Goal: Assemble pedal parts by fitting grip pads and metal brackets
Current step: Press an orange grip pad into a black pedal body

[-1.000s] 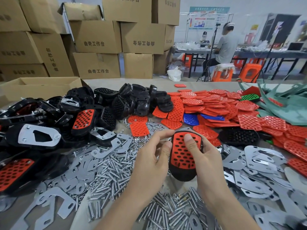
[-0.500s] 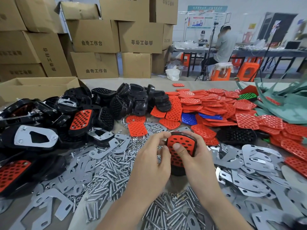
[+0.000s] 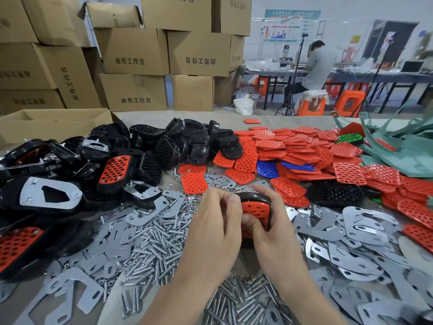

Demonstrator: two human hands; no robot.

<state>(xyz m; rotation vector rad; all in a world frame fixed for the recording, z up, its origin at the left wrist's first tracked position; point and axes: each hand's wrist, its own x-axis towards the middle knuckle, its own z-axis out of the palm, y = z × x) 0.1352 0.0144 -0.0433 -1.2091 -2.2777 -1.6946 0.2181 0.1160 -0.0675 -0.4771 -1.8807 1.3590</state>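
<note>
A black pedal body with a red perforated grip pad [image 3: 257, 211] is held upright at the table's centre, its lower half hidden behind my hands. My right hand [image 3: 273, 231] wraps its right side, thumb pressing on the red pad. My left hand [image 3: 214, 228] pinches the pedal's left edge with curled fingers. Loose red grip pads [image 3: 302, 148] are heaped behind. Flat metal brackets [image 3: 356, 233] lie to the right, with more brackets [image 3: 152, 213] on the left.
Black pedal bodies [image 3: 178, 141], some fitted with pads or plates, crowd the left side. Steel bolts [image 3: 154, 247] and small nuts [image 3: 218, 181] cover the middle. Cardboard boxes [image 3: 133, 50] stand behind. A green sheet pile [image 3: 403, 148] sits far right. A person sits at a distant table [image 3: 316, 64].
The pedal has tipped from lying face-up toward upright, so less of the red pad shows. Both hands moved closer around it, my left fingers curling onto its edge.
</note>
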